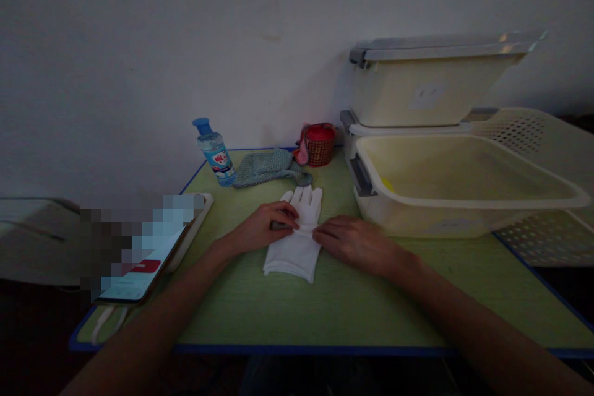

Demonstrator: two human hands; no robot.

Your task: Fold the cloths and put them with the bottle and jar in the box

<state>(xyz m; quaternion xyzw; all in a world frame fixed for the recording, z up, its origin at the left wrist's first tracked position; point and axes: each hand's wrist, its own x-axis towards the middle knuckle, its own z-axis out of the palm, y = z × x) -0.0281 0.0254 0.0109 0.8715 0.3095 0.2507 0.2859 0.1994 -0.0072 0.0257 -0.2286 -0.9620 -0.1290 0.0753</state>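
A white glove [297,257] lies flat on the green tabletop, its fingers pointing toward the wall and its cuff toward me. My left hand [266,226] is closed at the glove's left edge, thumb and fingertips gripping the fabric near the palm. On the opposite edge, my right hand [355,241] pinches the fabric with bent fingers. A fold runs across the glove between the two hands. Just beyond the glove's fingertips lies a crumpled grey-green knitted cloth [264,168].
A blue-capped bottle [216,158] and a red patterned basket [320,147] stand near the wall. At right are an open cream bin [464,219], a lidded bin [417,93] and a perforated basket [533,127]. A lit phone [139,281] leans at the left.
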